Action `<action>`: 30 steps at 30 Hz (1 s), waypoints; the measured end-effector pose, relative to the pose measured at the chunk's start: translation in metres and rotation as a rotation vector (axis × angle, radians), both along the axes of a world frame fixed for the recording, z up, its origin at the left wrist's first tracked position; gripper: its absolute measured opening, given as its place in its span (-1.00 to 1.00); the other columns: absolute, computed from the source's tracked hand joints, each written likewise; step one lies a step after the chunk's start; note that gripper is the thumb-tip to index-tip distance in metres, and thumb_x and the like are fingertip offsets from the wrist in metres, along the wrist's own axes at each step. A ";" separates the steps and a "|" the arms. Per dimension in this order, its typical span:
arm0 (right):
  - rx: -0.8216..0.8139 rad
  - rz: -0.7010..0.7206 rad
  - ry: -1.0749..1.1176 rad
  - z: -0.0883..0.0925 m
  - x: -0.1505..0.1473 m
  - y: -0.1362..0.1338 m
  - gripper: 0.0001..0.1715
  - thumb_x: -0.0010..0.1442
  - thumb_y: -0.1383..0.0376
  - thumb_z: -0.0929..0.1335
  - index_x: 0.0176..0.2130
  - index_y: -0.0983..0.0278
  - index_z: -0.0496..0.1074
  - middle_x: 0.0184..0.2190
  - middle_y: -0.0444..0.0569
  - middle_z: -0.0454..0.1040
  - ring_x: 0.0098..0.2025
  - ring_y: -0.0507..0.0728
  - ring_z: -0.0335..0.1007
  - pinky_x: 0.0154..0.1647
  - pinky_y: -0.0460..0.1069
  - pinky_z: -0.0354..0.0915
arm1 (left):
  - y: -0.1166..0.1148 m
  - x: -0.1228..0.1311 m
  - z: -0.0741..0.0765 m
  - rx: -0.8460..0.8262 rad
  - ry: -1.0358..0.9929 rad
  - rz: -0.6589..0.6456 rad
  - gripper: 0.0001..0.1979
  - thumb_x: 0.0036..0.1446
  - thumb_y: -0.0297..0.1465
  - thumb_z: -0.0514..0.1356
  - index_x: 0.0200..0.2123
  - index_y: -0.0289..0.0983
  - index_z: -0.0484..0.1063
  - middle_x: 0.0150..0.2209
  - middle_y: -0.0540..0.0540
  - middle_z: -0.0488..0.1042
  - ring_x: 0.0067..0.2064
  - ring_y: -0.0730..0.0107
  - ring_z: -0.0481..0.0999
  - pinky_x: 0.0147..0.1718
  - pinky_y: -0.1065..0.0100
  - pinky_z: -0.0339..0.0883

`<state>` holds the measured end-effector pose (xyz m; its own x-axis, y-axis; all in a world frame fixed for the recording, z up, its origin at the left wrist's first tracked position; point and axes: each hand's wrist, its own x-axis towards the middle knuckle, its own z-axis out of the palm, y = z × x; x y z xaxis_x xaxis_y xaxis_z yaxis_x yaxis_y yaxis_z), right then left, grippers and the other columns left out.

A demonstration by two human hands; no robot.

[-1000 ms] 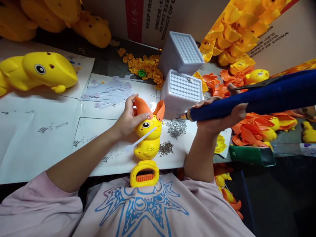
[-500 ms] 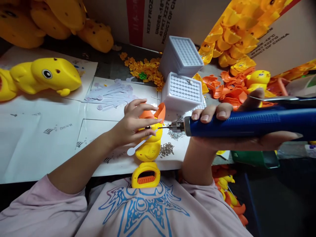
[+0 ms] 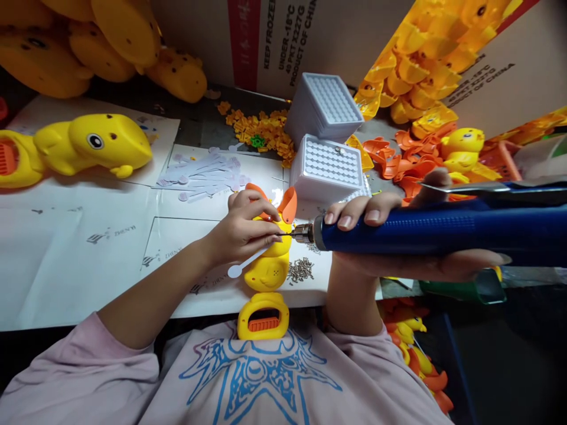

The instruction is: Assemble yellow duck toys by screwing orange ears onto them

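A yellow toy animal [image 3: 268, 265] with orange ears [image 3: 289, 203] lies on the white paper in front of me, its handle [image 3: 263, 316] toward my chest. My left hand [image 3: 241, 227] is curled over the toy's head, fingertips pinched at the screwdriver tip. My right hand [image 3: 381, 236] grips a blue electric screwdriver [image 3: 443, 227], held level, its bit [image 3: 292, 234] touching the toy's head. A white strip [image 3: 241, 265] sticks out from under my left hand. Small screws [image 3: 301, 270] lie in a heap beside the toy.
Two white gridded trays [image 3: 328, 162] stand behind the toy. Yellow toy bodies [image 3: 95, 144] lie at the left and back left. Orange and yellow parts [image 3: 416, 156] pile up at the right, small orange pieces [image 3: 261, 127] at the back. Cardboard boxes [image 3: 310, 35] close off the back.
The screwdriver swung down to level and moved left until its bit reached the toy's head. My left hand went from holding the ear to closing over the head at the bit.
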<state>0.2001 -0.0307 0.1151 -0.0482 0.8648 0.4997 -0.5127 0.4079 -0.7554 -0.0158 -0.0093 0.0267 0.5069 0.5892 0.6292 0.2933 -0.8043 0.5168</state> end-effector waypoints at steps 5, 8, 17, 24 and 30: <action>-0.008 0.070 -0.014 0.006 0.005 -0.001 -0.67 0.10 -0.03 0.52 -0.19 0.08 0.62 -0.45 -0.14 0.50 -0.41 0.11 0.49 -0.29 0.07 0.48 | -0.001 0.001 0.000 -0.003 0.009 0.011 -0.85 0.28 -0.37 0.24 -0.33 -0.16 0.60 -0.17 -0.13 0.57 -0.03 0.15 0.31 -0.01 0.06 0.17; -0.014 0.075 -0.002 0.006 0.002 0.001 -0.69 0.08 -0.01 0.53 -0.26 0.11 0.64 -0.46 -0.14 0.50 -0.42 0.10 0.49 -0.30 0.05 0.47 | -0.001 0.001 0.001 0.006 0.019 0.001 -0.85 0.28 -0.36 0.24 -0.33 -0.18 0.60 -0.16 -0.14 0.56 -0.02 0.14 0.29 -0.01 0.06 0.16; -0.060 0.012 -0.062 0.006 0.008 -0.001 -0.59 0.05 -0.18 0.49 -0.19 -0.06 0.59 -0.47 -0.14 0.49 -0.45 0.17 0.45 -0.31 0.17 0.47 | 0.000 -0.002 0.002 0.011 0.089 -0.011 -0.77 0.32 -0.33 0.19 -0.01 -0.19 0.57 0.03 -0.22 0.49 0.09 0.06 0.27 0.11 -0.04 0.15; 0.011 -0.406 -0.022 -0.001 -0.001 0.009 -0.47 0.14 -0.29 0.32 -0.26 0.02 0.56 -0.56 -0.15 0.27 -0.60 0.08 0.26 -0.51 0.05 0.32 | -0.001 -0.003 -0.002 -0.141 0.144 0.123 -0.62 0.30 -0.34 0.11 0.16 -0.18 0.45 0.34 -0.22 0.24 0.45 -0.14 -0.02 0.36 -0.27 -0.05; 0.062 -0.450 -0.100 -0.016 -0.002 0.020 -0.30 0.18 -0.33 0.14 0.13 -0.12 0.36 -0.50 -0.15 0.22 -0.57 0.11 0.18 -0.36 0.12 0.28 | 0.000 -0.004 -0.002 -0.219 0.217 0.090 -0.60 0.27 -0.33 0.12 0.15 -0.21 0.46 0.32 -0.23 0.26 0.46 -0.24 -0.05 0.36 -0.35 -0.10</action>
